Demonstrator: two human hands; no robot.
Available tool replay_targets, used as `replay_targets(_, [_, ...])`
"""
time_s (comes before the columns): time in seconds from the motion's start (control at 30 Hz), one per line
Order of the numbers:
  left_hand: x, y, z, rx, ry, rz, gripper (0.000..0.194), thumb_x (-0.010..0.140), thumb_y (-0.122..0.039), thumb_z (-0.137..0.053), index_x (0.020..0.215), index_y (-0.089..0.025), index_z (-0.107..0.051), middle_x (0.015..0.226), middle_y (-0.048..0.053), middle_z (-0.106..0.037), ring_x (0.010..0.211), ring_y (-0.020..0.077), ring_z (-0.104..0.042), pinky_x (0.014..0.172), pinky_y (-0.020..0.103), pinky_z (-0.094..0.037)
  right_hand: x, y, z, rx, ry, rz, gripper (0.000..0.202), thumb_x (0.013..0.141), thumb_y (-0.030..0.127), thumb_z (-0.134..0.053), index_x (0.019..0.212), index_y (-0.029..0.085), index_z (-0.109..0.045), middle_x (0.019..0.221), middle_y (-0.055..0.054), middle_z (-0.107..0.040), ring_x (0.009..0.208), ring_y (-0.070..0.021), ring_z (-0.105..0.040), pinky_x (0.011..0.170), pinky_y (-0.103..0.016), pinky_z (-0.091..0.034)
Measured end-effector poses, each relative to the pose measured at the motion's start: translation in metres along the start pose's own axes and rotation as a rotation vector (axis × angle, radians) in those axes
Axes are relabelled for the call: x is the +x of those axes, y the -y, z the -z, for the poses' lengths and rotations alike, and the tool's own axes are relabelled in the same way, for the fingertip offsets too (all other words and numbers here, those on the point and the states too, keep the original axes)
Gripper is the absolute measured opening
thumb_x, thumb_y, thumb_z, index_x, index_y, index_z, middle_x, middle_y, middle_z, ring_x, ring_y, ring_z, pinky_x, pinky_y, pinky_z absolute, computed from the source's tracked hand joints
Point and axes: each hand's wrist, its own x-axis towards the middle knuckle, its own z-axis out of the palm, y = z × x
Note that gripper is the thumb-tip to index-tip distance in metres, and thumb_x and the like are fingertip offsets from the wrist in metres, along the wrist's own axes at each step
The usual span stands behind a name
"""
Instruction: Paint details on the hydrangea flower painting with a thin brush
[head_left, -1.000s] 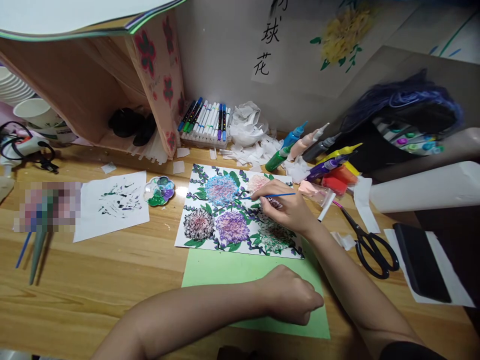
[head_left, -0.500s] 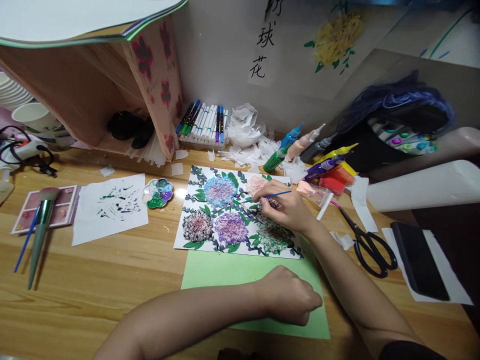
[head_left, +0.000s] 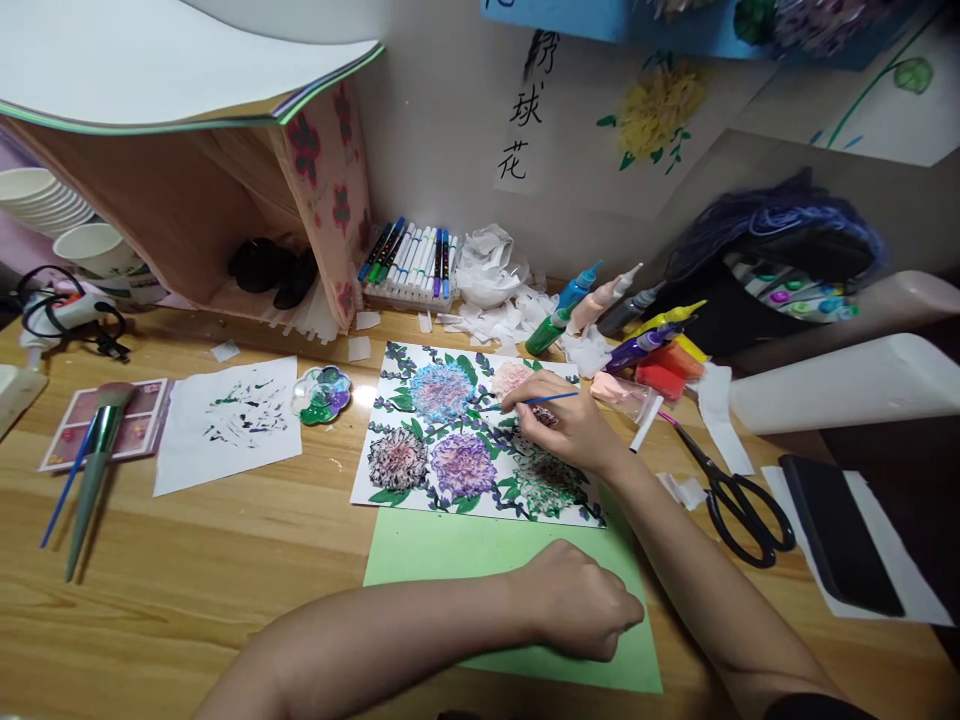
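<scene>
Hardly moved, the fingers of the right hand grip a brush over the painting's far half, so work stays there, the left hand fisted nearer.

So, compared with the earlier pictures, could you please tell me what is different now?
The view has tilted up: things on the table sit lower, and more of the blue sheet shows at the top. The right hand may have shifted slightly left with the blue brush. Nothing was picked up or let go. The left hand stays closed over the green sheet; the flower picture stays put.
</scene>
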Motion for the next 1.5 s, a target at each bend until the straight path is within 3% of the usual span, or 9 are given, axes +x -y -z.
replay_targets(0.37, [0.001, -0.005, 0.002, -0.003, -0.026, 0.040, 0.012, 0.079, -0.026, -0.046, 0.071, -0.021, -0.054, 0.088, -0.006, -0.069, 0.077, 0.0130, -0.063, 0.040, 0.026, -0.025, 0.013, 0.025, 0.009, -0.025, -0.107, 0.097, 0.019, 0.083, 0.012, -0.049, 0.091, 0.022, -0.062, 0.080, -0.004, -0.067, 0.077, -0.0190, -0.060, 0.070, -0.033, -0.048])
replay_targets(0.47, [-0.009, -0.004, 0.007, 0.097, -0.145, -0.044, 0.013, 0.077, -0.026, -0.049, 0.066, -0.020, -0.051, 0.079, -0.005, -0.068, 0.073, 0.0112, -0.061, 0.040, 0.025, -0.026, 0.042, 0.045, 0.003, 0.042, -0.015, 0.132, 0.019, 0.086, 0.017, -0.048, 0.094, 0.023, -0.065, 0.086, -0.005, -0.069, 0.080, -0.0188, -0.062, 0.072, -0.033, -0.047])
replay_targets(0.57, [-0.048, 0.011, 0.027, 0.230, -0.311, -0.098, 0.021, 0.079, -0.028, -0.048, 0.059, -0.021, -0.047, 0.064, -0.002, -0.062, 0.065, 0.0124, -0.057, 0.042, 0.027, -0.026, 0.074, 0.061, -0.021, 0.111, 0.108, 0.132, 0.021, 0.089, 0.022, -0.046, 0.093, 0.022, -0.066, 0.089, -0.005, -0.070, 0.083, -0.0180, -0.063, 0.075, -0.033, -0.047])
replay_targets(0.63, [-0.093, 0.029, 0.045, 0.299, -0.666, -0.033, 0.024, 0.078, -0.024, -0.044, 0.054, -0.021, -0.043, 0.052, -0.002, -0.053, 0.052, 0.0116, -0.050, 0.043, 0.026, -0.026, 0.091, 0.069, -0.043, 0.137, 0.178, 0.104, 0.023, 0.089, 0.022, -0.044, 0.092, 0.021, -0.067, 0.087, -0.005, -0.071, 0.082, -0.0174, -0.063, 0.075, -0.032, -0.047])
replay_targets(0.7, [-0.146, 0.051, 0.064, 0.279, -1.197, 0.266, 0.026, 0.076, -0.018, -0.040, 0.050, -0.021, -0.039, 0.045, -0.003, -0.045, 0.045, 0.0114, -0.043, 0.046, 0.026, -0.030, 0.101, 0.074, -0.066, 0.144, 0.235, 0.074, 0.024, 0.089, 0.020, -0.044, 0.092, 0.020, -0.067, 0.086, -0.005, -0.071, 0.082, -0.0175, -0.063, 0.074, -0.031, -0.047])
replay_targets(0.87, [-0.246, 0.098, 0.090, 0.217, -1.562, 0.676, 0.024, 0.074, -0.005, -0.033, 0.062, -0.020, -0.045, 0.059, 0.000, -0.050, 0.057, 0.0142, -0.048, 0.056, 0.026, -0.036, 0.112, 0.083, -0.102, 0.105, 0.295, 0.078, 0.022, 0.088, 0.019, -0.044, 0.090, 0.019, -0.066, 0.088, -0.006, -0.070, 0.085, -0.0190, -0.062, 0.076, -0.031, -0.045])
replay_targets(1.27, [-0.252, 0.113, 0.089, 0.075, -1.445, 0.845, 0.023, 0.085, -0.011, -0.035, 0.085, -0.018, -0.058, 0.088, 0.006, -0.062, 0.085, 0.0185, -0.058, 0.077, 0.030, -0.043, 0.118, 0.088, -0.117, 0.100, 0.298, 0.077, 0.023, 0.088, 0.021, -0.044, 0.086, 0.018, -0.067, 0.085, -0.006, -0.071, 0.081, -0.0187, -0.063, 0.073, -0.031, -0.046])
replay_targets(1.37, [-0.249, 0.111, 0.088, 0.065, -1.416, 0.826, 0.022, 0.084, -0.011, -0.036, 0.085, -0.018, -0.057, 0.088, 0.005, -0.062, 0.086, 0.0183, -0.057, 0.078, 0.030, -0.042, 0.111, 0.088, -0.095, 0.152, 0.133, 0.073, 0.024, 0.090, 0.024, -0.043, 0.089, 0.019, -0.067, 0.086, -0.005, -0.071, 0.083, -0.0179, -0.064, 0.075, -0.031, -0.046])
replay_targets(1.5, [-0.238, 0.100, 0.085, 0.040, -1.347, 0.777, 0.021, 0.083, -0.011, -0.038, 0.080, -0.019, -0.056, 0.082, 0.003, -0.060, 0.081, 0.0175, -0.057, 0.075, 0.029, -0.041, 0.084, 0.081, -0.039, 0.139, -0.100, -0.007, 0.023, 0.091, 0.029, -0.045, 0.093, 0.020, -0.066, 0.090, -0.005, -0.070, 0.087, -0.0173, -0.064, 0.078, -0.031, -0.047])
